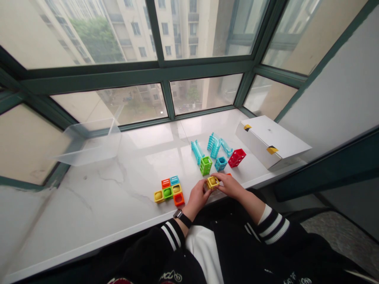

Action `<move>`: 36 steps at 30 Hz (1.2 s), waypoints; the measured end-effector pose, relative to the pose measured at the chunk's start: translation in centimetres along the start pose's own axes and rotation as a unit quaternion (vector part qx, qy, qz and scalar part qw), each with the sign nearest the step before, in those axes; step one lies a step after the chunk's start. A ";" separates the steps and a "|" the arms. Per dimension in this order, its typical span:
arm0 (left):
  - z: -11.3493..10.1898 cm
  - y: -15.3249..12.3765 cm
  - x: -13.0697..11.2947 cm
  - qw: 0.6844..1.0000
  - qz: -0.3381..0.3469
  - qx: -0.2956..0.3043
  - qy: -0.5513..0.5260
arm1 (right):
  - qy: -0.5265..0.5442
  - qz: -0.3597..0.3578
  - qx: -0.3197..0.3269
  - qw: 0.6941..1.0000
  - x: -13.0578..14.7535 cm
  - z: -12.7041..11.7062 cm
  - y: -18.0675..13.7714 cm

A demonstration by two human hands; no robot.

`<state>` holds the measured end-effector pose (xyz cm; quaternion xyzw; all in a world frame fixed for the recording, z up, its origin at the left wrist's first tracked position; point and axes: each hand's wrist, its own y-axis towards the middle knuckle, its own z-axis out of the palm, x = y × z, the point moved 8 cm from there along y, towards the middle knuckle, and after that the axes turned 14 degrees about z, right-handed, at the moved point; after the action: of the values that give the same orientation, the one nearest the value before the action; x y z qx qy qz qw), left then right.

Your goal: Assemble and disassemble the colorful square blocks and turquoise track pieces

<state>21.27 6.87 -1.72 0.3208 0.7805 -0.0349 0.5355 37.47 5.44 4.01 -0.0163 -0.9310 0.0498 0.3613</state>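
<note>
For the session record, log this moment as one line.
left hand: holding yellow block | right hand: same block | near left hand: coloured block cluster | beyond hands: green block

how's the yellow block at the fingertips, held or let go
Held: the left hand and right hand grip the yellow block from either side. Whether it touches the counter, I cannot tell.
</note>
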 end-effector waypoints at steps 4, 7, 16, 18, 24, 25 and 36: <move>0.0 0.0 0.2 1.000 -0.006 -0.004 0.000 | 0.005 -0.005 -0.003 1.000 0.0 0.0 0.0; 0.1 0.0 0.2 1.000 -0.006 -0.003 0.002 | 0.011 -0.011 -0.006 1.000 -0.1 0.0 -0.1; -1.7 0.0 -1.8 0.997 -0.031 -0.015 -0.066 | 0.001 -0.026 -0.003 1.000 -0.1 0.4 -0.3; -3.9 0.3 -3.7 0.996 -0.016 -0.012 -0.088 | 0.003 -0.031 -0.008 0.999 0.0 0.3 -0.4; -16.1 -0.7 -5.7 0.989 -0.013 -0.138 -0.055 | -0.005 -0.052 -0.048 0.997 1.0 -1.3 -1.4; -18.2 -1.6 -5.1 0.986 -0.023 -0.162 -0.028 | -0.009 -0.063 -0.066 0.996 1.4 -1.9 -1.7; -23.2 -11.2 3.5 0.973 -0.074 -0.111 0.187 | 0.080 -0.218 -0.139 0.963 13.4 -1.0 -3.4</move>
<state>-4.41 8.82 1.88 0.2018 0.8874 0.0735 0.4078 28.30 3.03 14.05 0.1328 -0.8779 -0.1613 0.4310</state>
